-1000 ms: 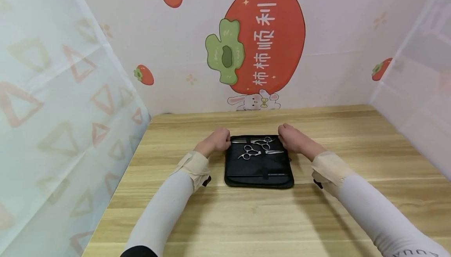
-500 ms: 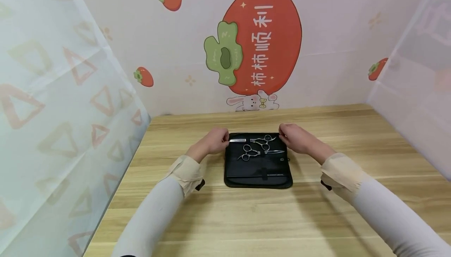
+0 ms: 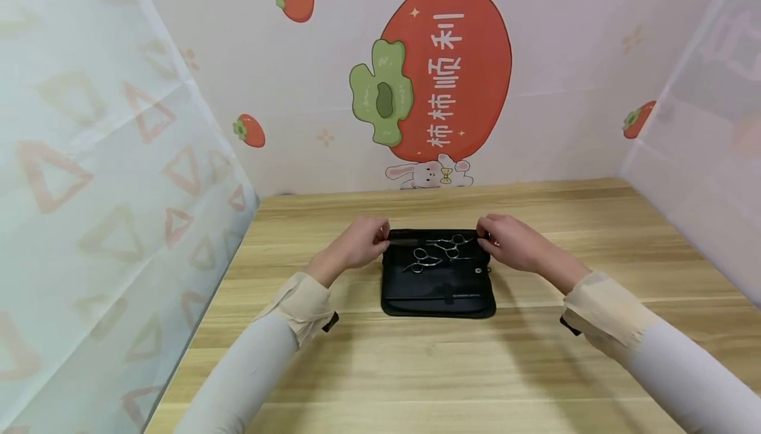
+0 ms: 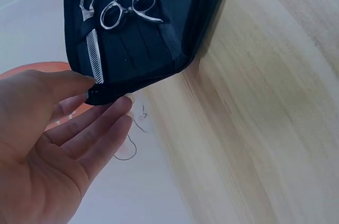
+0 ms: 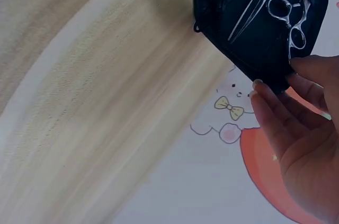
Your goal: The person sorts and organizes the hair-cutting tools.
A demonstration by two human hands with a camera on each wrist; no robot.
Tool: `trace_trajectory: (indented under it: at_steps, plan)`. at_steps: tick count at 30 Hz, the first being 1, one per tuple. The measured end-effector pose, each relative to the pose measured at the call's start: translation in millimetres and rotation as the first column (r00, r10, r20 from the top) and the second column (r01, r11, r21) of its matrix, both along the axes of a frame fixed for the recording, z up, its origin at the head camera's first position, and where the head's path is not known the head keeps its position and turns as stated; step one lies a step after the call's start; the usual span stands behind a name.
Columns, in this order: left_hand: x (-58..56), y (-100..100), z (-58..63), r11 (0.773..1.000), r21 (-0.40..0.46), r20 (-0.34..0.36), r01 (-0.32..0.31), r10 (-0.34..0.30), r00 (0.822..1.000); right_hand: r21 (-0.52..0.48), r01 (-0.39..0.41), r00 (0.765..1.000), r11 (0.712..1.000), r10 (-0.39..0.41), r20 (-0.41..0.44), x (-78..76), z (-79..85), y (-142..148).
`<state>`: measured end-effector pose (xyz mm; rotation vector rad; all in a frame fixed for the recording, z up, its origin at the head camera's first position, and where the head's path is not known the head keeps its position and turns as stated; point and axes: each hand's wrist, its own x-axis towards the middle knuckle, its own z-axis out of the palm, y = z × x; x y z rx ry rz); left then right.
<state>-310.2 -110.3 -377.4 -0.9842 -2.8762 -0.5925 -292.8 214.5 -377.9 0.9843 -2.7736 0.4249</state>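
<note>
A black zip case (image 3: 410, 285) lies opened out on the table, with two pairs of silver hairdressing scissors strapped inside. Thinning shears (image 4: 95, 57) with a toothed blade sit along the far edge; plain-bladed scissors (image 5: 249, 16) lie nearer the middle, pointing the opposite way. My left hand (image 3: 355, 244) pinches the far left corner, thumb on top beside the toothed blade's tip and fingers behind the edge. At the far right corner my right hand (image 3: 512, 242) pinches likewise, its thumb near the shears' handle end.
The case stands on a wood-grain table (image 3: 428, 368). Behind it rises a pale wall sheet (image 3: 553, 110) printed with red persimmons and a rabbit. Another patterned sheet (image 3: 137, 222) slopes along the left side. A small strap (image 3: 448, 294) crosses the case's near part.
Both hands stay at the case's far corners, their fingers now less bunched. The right hand has shifted slightly right. The far part of the case has tilted a little, and the blades look darker.
</note>
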Motion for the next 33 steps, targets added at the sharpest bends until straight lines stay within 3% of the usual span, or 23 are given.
trace_trajectory:
  at_steps: [8, 20, 26, 33]
  plan:
    - [16.0, -2.1, 3.8, 0.998, 0.053, 0.071, 0.022, -0.026, 0.997, 0.001, -0.008, 1.0, 1.0, 0.008, 0.009, 19.0, 2.2, 4.1]
    - [30.6, -3.8, 0.4, 0.994, -0.004, -0.045, 0.105, -0.105, 0.993, 0.039, -0.032, 0.998, 0.999, 0.034, -0.045, 45.7, -1.1, 9.6]
    - [41.1, -3.6, 0.8, 0.993, -0.029, -0.006, 0.112, -0.113, 0.994, 0.05, -0.071, 0.991, 0.996, 0.076, -0.112, 55.2, -4.9, 11.9]
    - [52.9, -7.0, -7.4, 0.991, -0.056, 0.014, 0.124, -0.124, 0.992, 0.057, -0.157, 0.977, 0.986, 0.164, -0.136, 65.2, -11.4, 15.5]
